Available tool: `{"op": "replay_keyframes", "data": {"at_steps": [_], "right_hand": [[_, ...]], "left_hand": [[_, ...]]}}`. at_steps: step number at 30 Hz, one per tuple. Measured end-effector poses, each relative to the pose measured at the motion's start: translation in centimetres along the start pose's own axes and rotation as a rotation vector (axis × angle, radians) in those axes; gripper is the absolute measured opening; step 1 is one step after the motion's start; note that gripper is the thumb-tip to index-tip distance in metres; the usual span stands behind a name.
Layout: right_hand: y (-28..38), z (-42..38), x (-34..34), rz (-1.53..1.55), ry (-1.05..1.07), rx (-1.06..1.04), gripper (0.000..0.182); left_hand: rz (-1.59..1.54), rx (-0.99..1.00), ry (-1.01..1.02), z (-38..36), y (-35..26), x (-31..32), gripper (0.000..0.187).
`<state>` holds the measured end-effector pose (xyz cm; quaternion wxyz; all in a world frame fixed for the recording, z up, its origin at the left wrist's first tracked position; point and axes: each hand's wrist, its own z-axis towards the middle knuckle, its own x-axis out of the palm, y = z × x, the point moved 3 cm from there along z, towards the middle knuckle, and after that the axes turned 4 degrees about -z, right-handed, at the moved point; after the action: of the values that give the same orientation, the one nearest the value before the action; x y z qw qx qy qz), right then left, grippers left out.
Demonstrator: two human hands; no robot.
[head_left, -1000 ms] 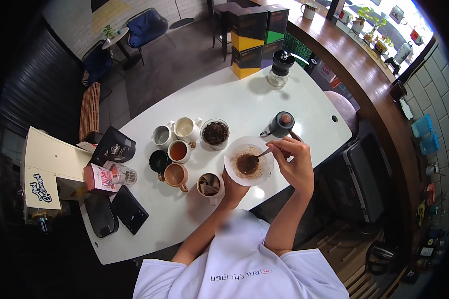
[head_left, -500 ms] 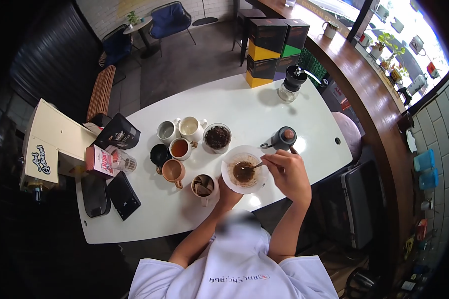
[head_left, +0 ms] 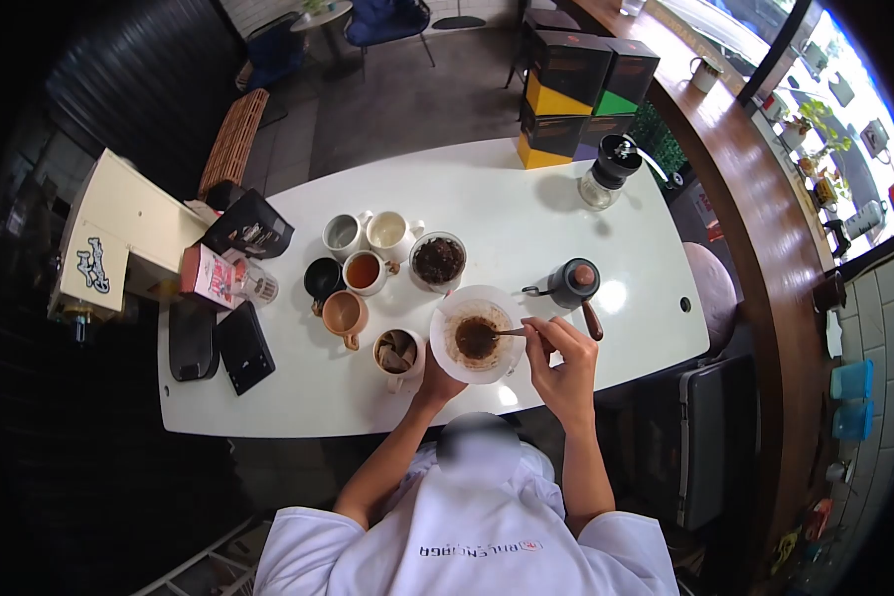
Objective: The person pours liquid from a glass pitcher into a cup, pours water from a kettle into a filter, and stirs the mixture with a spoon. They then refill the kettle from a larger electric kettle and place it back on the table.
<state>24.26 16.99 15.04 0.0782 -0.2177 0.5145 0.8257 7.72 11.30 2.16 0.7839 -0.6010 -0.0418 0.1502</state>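
My left hand [head_left: 443, 381] is closed around the lower left side of a white coffee dripper lined with a paper filter [head_left: 460, 304]; its fingertips are hidden underneath. Wet brown coffee grounds [head_left: 475, 341] sit at the bottom of the filter. My right hand [head_left: 564, 368] pinches the thin handle of a spoon [head_left: 513, 332], whose tip dips into the grounds. Just beyond that hand stands a dark kettle [head_left: 569, 286] with a wooden handle. Left of the dripper is a white mug [head_left: 391, 372] holding brown folded pieces. A glass bowl of dark grounds [head_left: 438, 261] stands behind it.
Several mugs cluster at left, including one of amber tea [head_left: 364, 270] and a brown mug [head_left: 345, 314]. A hand grinder [head_left: 611, 171] and stacked boxes [head_left: 569, 89] stand at the back. A black tablet-like slab [head_left: 245, 348] lies near the left edge of the white table [head_left: 512, 214].
The camera view has tilted and shifted. My right hand has come closer to me, uncovering more of the kettle's handle. The spoon still rests in the grounds, and the dripper sits slightly further left.
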Motion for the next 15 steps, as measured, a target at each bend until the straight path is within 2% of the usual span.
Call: {"op": "replay_keyframes", "data": {"at_steps": [2,6,8,9,11,12,13,15], "right_hand": [[-0.6,-0.1,0.1,0.003,0.012,0.0,0.008],[-1.9,-0.2,-0.1,0.052,0.027,0.027,0.006],[-2.7,-0.3,0.2,0.168,0.011,0.12,0.003],[-2.8,-0.2,0.2,0.182,0.022,0.134,0.004],[-3.5,-0.4,0.3,0.195,0.069,0.154,0.012],[-3.6,-0.4,0.2,0.195,0.075,0.156,0.012],[-3.7,-0.3,0.2,0.23,0.076,0.178,0.012],[-3.6,-0.1,0.2,0.269,0.087,0.2,0.013]], "left_hand": [[-0.069,-0.021,0.008,0.2,-0.2,0.2,0.109],[-0.155,-0.055,-0.011,0.3,-0.3,0.4,0.107],[-0.044,-0.094,-0.05,-0.3,0.1,0.2,0.092],[-0.037,-0.104,-0.058,-0.7,0.0,0.0,0.092],[-0.047,-0.047,-0.045,-0.7,-0.2,0.2,0.071],[-0.094,-0.089,-0.096,-0.6,-0.4,0.2,0.053],[-0.094,-0.093,-0.101,-0.7,-0.4,0.1,0.053],[0.0,0.004,-0.049,-0.6,-1.1,-0.2,0.068]]}}
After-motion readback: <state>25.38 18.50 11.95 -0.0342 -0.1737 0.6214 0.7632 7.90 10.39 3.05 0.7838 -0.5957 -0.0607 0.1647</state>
